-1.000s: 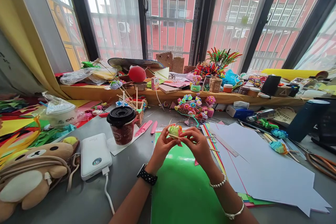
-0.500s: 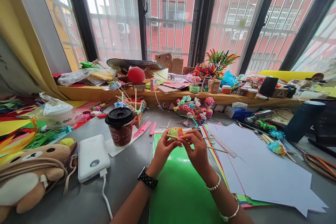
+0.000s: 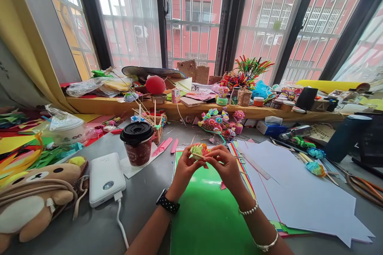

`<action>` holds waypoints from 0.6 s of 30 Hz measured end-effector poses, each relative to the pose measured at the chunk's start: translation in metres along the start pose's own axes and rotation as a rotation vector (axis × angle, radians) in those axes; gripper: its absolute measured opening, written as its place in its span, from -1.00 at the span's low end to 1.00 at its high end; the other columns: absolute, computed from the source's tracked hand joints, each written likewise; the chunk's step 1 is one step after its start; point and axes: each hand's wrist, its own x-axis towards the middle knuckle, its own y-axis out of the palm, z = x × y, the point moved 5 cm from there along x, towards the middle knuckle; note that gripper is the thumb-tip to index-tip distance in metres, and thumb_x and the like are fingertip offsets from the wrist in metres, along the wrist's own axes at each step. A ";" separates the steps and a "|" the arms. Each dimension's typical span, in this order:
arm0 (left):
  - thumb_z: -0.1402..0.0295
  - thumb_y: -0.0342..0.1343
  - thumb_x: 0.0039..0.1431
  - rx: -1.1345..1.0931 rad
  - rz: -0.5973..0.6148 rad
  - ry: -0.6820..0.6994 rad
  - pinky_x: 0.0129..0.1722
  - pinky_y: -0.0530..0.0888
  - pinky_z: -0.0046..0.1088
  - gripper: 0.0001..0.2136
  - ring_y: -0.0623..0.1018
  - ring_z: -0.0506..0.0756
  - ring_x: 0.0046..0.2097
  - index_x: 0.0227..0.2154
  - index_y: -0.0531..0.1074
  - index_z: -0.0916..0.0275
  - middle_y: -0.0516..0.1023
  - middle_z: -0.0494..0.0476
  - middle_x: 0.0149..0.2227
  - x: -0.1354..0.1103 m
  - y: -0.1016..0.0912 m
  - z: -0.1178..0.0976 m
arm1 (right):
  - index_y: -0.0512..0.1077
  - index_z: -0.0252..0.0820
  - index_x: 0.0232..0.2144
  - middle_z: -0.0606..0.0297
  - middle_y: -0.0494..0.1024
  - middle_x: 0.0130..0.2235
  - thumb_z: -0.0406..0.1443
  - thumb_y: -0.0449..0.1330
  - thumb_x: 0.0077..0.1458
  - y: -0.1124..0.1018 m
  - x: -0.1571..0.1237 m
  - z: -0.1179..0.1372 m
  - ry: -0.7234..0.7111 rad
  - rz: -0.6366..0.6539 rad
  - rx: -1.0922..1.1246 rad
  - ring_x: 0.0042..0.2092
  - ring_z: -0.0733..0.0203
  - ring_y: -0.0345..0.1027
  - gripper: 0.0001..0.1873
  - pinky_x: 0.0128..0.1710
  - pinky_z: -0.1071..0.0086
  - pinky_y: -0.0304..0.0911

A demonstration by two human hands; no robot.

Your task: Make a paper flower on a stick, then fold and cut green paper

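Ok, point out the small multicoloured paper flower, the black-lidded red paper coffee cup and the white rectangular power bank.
multicoloured paper flower [image 3: 198, 151], head view, green petals.
black-lidded red coffee cup [image 3: 137, 146], head view, red wall.
white power bank [image 3: 105, 175], head view, top face.

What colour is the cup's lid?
Black: the lid tops a dark red cup, clear in the head view.

The white power bank [image 3: 107, 177], left of centre in the frame, carries pale raised letters near its top edge, seemingly upside down and too faint to read. The dark red coffee cup [image 3: 137, 142] just above it bears a band that may read "COFFEE".
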 end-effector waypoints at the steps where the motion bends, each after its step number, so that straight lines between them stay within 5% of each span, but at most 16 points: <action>1: 0.47 0.22 -0.18 0.000 0.003 0.000 -0.47 0.44 -0.50 -0.60 0.47 0.01 -0.40 -0.22 0.25 0.22 0.42 0.02 -0.31 0.000 0.001 0.000 | 0.44 -0.16 -0.49 0.30 0.34 -0.40 -0.31 0.18 -0.05 0.000 -0.001 0.002 -0.025 -0.018 -0.041 -0.36 0.27 0.29 -0.95 -0.47 0.44 0.27; 6: 0.36 0.27 -0.23 -0.025 -0.003 -0.076 -0.35 0.45 -0.44 -0.64 0.48 0.00 -0.39 -0.32 0.29 0.25 0.43 0.02 -0.37 -0.001 0.004 0.009 | 0.42 -0.17 -0.45 0.25 0.34 -0.39 -0.35 0.11 0.01 -0.001 -0.010 0.012 -0.256 -0.174 -0.314 -0.34 0.22 0.28 -0.92 -0.40 0.36 0.28; 11: 0.24 0.24 -0.20 -0.038 0.024 -0.199 -0.24 0.44 -0.32 -0.69 0.48 0.05 -0.31 -0.42 0.32 0.30 0.41 0.03 -0.42 -0.003 0.004 0.018 | 0.40 -0.15 -0.42 0.25 0.35 -0.39 -0.38 0.05 0.05 -0.003 -0.014 0.014 -0.412 -0.199 -0.458 -0.34 0.23 0.29 -0.87 -0.34 0.33 0.27; 18: 0.39 0.22 -0.15 0.038 -0.047 -0.060 -0.22 0.41 -0.41 -0.63 0.49 0.02 -0.31 -0.24 0.25 0.25 0.43 0.04 -0.30 -0.001 0.000 0.005 | 0.32 -0.20 -0.39 0.25 0.33 -0.38 -0.26 0.07 0.05 -0.013 -0.008 0.008 -0.257 -0.243 -0.394 -0.35 0.25 0.29 -0.89 -0.44 0.39 0.27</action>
